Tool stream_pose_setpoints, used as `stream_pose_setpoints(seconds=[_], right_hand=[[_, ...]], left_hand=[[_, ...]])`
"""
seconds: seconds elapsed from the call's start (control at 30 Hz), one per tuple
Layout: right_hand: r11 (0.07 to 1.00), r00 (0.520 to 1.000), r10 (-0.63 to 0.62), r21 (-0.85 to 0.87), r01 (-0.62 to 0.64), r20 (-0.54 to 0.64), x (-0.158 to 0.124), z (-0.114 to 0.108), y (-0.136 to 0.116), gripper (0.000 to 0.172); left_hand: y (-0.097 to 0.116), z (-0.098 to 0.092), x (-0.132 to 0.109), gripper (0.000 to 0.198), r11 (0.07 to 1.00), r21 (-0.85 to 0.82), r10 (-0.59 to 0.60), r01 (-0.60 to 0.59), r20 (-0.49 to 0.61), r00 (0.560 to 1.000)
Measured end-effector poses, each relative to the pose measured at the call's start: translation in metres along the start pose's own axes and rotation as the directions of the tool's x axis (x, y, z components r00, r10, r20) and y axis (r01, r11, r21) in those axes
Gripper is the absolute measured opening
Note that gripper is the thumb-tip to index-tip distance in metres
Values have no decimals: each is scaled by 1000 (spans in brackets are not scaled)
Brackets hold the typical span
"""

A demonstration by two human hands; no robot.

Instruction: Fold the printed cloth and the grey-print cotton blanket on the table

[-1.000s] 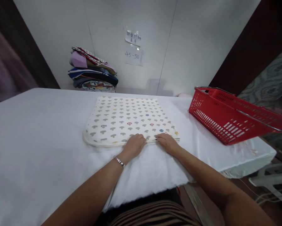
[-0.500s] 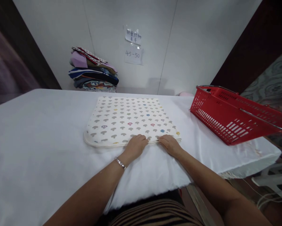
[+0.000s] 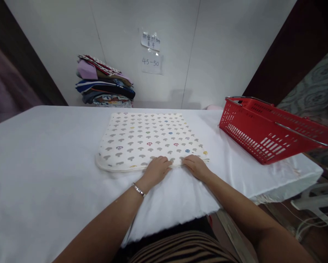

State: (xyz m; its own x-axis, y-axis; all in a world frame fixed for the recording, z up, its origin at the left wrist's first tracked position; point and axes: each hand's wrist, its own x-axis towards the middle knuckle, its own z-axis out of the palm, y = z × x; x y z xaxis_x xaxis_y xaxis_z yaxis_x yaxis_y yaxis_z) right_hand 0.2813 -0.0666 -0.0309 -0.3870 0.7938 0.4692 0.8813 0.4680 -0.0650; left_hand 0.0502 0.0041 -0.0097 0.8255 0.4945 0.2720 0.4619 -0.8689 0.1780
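Observation:
A folded white cloth printed with grey and a few coloured mushrooms lies flat, its layered near edge towards me. My left hand grips that edge near its middle, fingers curled over the top. Close by on the right, my right hand holds the same edge in a like way. Both thumbs are mostly hidden at the fold. On my left wrist is a silver bracelet.
The cloth rests on a table with a white cover. A red plastic basket with metal handles stands at the right. Folded fabrics form a stack at the back left, against a wall bearing paper signs.
The view has shifted slightly, so the scene sits a little further left. Both hands stay at the cloth's near edge, and the cloth looks the same.

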Motion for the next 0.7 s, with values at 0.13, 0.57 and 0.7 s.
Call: stream_pose_setpoints(seconds=[0.13, 0.57, 0.7], right_hand=[[1000, 1000, -14, 0, 14, -8, 0, -2, -2, 20], [986, 999, 30, 164, -28, -10, 0, -6, -5, 21], [923, 955, 290, 279, -264, -59, -10, -25, 12, 22]], left_hand=[[1, 1, 1, 20, 1000, 25, 5, -5, 8, 1000], [0, 2, 1, 18, 1000, -23, -3, 3, -12, 1000], [1, 1, 1, 22, 1000, 2, -18, 18, -3, 1000]])
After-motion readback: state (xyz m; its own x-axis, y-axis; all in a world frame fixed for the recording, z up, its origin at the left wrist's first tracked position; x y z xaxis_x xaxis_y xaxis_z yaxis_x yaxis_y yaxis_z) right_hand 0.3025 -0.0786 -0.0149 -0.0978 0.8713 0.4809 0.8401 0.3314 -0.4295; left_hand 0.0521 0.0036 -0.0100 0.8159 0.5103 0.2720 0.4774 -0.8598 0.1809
